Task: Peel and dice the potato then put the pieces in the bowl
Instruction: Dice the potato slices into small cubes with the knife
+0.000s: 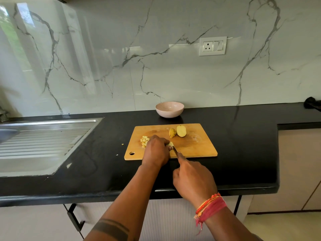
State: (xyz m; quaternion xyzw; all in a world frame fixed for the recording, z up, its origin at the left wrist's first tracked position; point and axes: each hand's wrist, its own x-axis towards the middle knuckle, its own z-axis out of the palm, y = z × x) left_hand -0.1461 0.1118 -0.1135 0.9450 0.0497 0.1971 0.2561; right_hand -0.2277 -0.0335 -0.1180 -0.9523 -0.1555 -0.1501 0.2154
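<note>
1. The worktop (225,145) carries the chopping board (199,146).
2. The bowl (169,109) stands just behind the board.
3. The right hand (193,180), forefinger extended, grips the knife (174,150) at the board's near edge.
4. The left hand (155,150), knuckles up, pins a potato piece (170,144) on the board.
5. The half potato (181,131) lies near the board's far edge.
6. The diced pieces (144,140) lie at the board's left.

Black countertop (225,153) as landmark: steel sink drainboard (43,141) set into its left end; white wall socket (213,46) above; dark cloth (312,103) at far right corner.

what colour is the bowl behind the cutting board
Pale pink, plain. The bowl shows best in the head view, the only one.
</note>
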